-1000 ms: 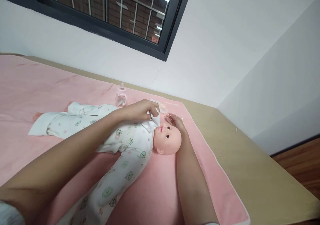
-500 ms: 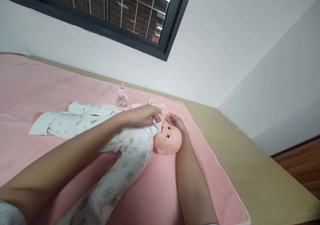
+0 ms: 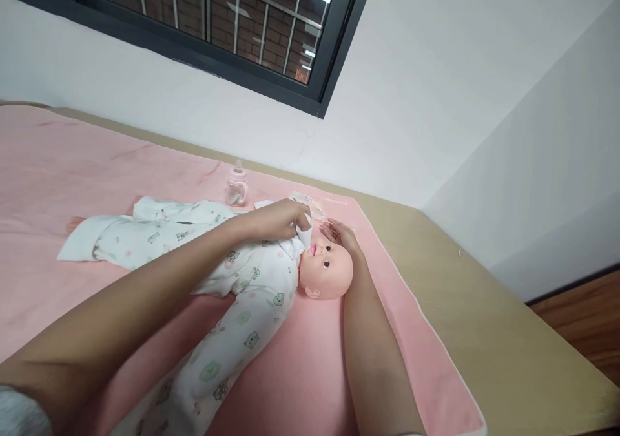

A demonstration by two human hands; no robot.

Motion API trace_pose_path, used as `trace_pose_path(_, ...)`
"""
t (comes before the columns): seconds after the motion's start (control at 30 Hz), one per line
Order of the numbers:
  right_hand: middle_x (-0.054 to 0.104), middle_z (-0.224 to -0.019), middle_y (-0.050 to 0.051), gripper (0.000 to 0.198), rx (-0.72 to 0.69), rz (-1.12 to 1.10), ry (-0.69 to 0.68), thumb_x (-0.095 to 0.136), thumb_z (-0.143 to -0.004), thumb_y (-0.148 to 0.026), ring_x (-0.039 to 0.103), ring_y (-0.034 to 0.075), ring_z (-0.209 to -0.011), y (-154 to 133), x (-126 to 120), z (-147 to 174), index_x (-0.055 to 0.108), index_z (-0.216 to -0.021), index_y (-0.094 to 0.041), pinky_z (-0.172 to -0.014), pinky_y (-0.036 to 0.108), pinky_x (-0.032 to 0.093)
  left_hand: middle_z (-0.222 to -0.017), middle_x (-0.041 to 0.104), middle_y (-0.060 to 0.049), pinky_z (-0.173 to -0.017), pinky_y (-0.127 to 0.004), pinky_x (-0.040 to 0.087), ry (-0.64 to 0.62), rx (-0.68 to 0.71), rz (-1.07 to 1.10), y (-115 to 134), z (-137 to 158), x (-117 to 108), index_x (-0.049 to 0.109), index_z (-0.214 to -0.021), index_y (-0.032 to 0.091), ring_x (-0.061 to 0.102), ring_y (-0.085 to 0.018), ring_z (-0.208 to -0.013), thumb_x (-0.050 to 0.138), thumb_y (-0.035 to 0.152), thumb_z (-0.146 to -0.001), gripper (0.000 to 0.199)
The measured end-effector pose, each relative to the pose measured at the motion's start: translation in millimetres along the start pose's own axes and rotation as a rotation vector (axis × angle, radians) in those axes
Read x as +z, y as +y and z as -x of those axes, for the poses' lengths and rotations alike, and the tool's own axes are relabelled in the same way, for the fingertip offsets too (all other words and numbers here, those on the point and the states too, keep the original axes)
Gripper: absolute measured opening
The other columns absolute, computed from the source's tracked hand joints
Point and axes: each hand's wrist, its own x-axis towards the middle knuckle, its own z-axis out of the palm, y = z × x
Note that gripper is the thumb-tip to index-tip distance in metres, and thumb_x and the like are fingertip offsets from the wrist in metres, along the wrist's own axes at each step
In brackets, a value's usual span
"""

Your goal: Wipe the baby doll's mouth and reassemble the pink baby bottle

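A baby doll (image 3: pixel 325 273) lies on its back in a white printed outfit (image 3: pixel 261 294), its head toward the right. Pinched in my left hand (image 3: pixel 279 219) is a white cloth or tissue (image 3: pixel 303 232), held by the doll's chin, just beside its pink mouth. My right hand (image 3: pixel 341 234) rests at the far side of the head with fingers extended and slightly curved; the forearm runs along the crown. Part of that palm is hidden behind the head.
A pink baby bottle (image 3: pixel 236 189) stands upright behind the doll. Near the right hand lies a clear plastic packet (image 3: pixel 310 203). Under everything is a pink mat (image 3: pixel 300 371) on a wooden surface (image 3: pixel 436 281), below a barred window (image 3: pixel 252 22) in a white wall.
My left hand has drawn the white cloth slightly left, off the doll's mouth, which now shows. My right hand has stayed in place.
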Motion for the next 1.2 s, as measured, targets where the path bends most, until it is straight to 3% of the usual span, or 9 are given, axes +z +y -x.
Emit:
trace_pose_path(0.37, 0.075, -0.084, 0.005, 0.008, -0.018, -0.012, -0.016, 0.071, -0.081, -0.011, 0.073, 0.016, -0.085, 1, -1, -1, 0.072, -0.087, -0.016, -0.098, 0.031, 0.06, -0.091, 0.063, -0.005, -0.07, -0.026, 0.039, 0.098, 0.014, -0.058, -1, -2, 5, 0.054, -0.064, 0.016, 0.06, -0.018, -0.079, 0.044, -0.001, -0.066, 0.02)
trace_pose_path(0.67, 0.076, -0.086, 0.005, 0.011, -0.016, 0.0, -0.027, 0.072, -0.08, -0.012, 0.073, 0.016, -0.088, 1, -1, 0, 0.072, -0.09, -0.017, -0.097, 0.03, 0.061, -0.077, 0.053, -0.003, -0.066, -0.026, 0.036, 0.169, 0.024, -0.109, 1, -6, 10, 0.048, -0.061, 0.017, 0.052, -0.017, -0.071, 0.044, 0.001, -0.066, 0.018)
trace_pose_path(0.9, 0.075, -0.083, 0.004, 0.01, -0.019, -0.006, -0.002, 0.07, -0.081, -0.011, 0.073, 0.015, -0.085, 2, -1, -3, 0.072, -0.088, -0.017, -0.096, 0.029, 0.06, -0.076, 0.049, -0.003, -0.065, -0.027, 0.034, 0.172, 0.004, -0.091, 4, -4, 7, 0.041, -0.059, 0.017, 0.049, -0.016, -0.07, 0.043, 0.001, -0.065, 0.018)
trace_pose_path(1.03, 0.075, -0.084, 0.005, 0.009, -0.009, -0.006, -0.002, 0.067, -0.083, -0.01, 0.073, 0.016, -0.085, 1, 0, -1, 0.072, -0.088, -0.016, -0.097, 0.029, 0.06, -0.082, 0.055, -0.003, -0.067, -0.026, 0.036, 0.153, 0.024, -0.01, 7, 0, 0, 0.049, -0.062, 0.017, 0.053, -0.015, -0.073, 0.042, 0.001, -0.066, 0.018)
trace_pose_path(1.2, 0.076, -0.088, 0.007, 0.011, 0.009, 0.012, -0.005, 0.067, -0.083, -0.011, 0.074, 0.017, -0.09, -1, 0, 1, 0.072, -0.091, -0.015, -0.098, 0.03, 0.059, -0.084, 0.058, -0.003, -0.067, -0.024, 0.037, 0.041, 0.102, 0.028, 18, 4, -3, 0.057, -0.065, 0.016, 0.055, -0.015, -0.073, 0.044, 0.0, -0.066, 0.021)
